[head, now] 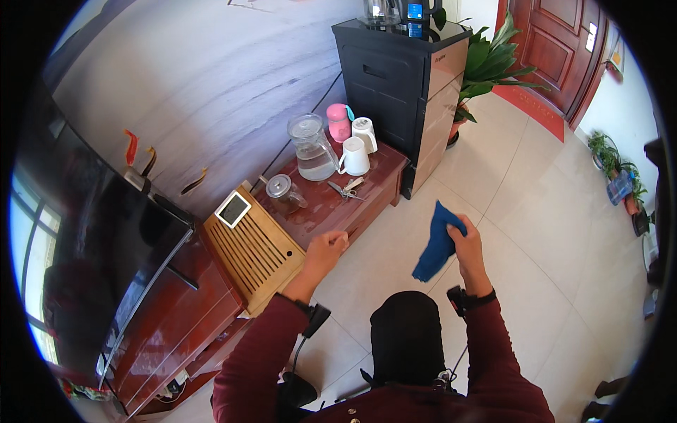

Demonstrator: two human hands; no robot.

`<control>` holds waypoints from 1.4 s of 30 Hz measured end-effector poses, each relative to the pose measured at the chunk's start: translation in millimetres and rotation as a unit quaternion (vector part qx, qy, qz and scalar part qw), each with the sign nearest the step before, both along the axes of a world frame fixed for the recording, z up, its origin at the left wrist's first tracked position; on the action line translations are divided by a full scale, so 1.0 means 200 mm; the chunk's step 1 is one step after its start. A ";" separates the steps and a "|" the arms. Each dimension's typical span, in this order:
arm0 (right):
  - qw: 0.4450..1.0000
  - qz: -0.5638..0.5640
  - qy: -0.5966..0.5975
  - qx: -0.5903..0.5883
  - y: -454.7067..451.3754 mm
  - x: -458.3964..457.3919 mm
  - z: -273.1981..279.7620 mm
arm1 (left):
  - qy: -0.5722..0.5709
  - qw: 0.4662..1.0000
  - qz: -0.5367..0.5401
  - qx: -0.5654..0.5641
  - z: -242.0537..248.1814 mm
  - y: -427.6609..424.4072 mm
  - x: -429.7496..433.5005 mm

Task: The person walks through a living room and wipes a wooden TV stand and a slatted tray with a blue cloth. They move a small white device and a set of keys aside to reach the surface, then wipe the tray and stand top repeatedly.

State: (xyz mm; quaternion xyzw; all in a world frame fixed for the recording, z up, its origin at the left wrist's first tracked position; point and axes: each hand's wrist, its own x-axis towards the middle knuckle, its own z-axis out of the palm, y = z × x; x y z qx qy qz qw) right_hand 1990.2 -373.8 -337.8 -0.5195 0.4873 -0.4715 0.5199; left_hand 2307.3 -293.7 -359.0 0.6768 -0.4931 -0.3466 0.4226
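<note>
A folded blue cloth [437, 243] hangs from my right hand [467, 244], pinched between thumb and fingers above the tiled floor. My left hand [323, 255] is raised near the front edge of the dark red wooden cabinet [312, 214], fingers curled together with nothing visible in them. Left of it lies a slatted bamboo tea tray [254, 254], with a small white-framed display [233, 209] on its far end. On the cabinet top stand a small glass teapot [283, 194] and a lidded glass pitcher [312, 150] partly filled with clear liquid. Scissors [346, 191] lie nearer the edge.
Two white mugs [355, 157] and a pink flask [338, 122] stand by a tall black cabinet [383, 79] bearing a kettle [380, 11]. A large television [106, 238] fills the left side. A potted plant [492, 58] stands near the wooden door [555, 47]; more plants [608, 156] line the right wall.
</note>
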 end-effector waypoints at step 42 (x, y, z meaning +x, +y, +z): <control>0.843 0.056 0.398 -0.357 -1.36 0.84 -0.64 | -0.265 0.944 0.192 0.038 -0.25 -0.68 -0.03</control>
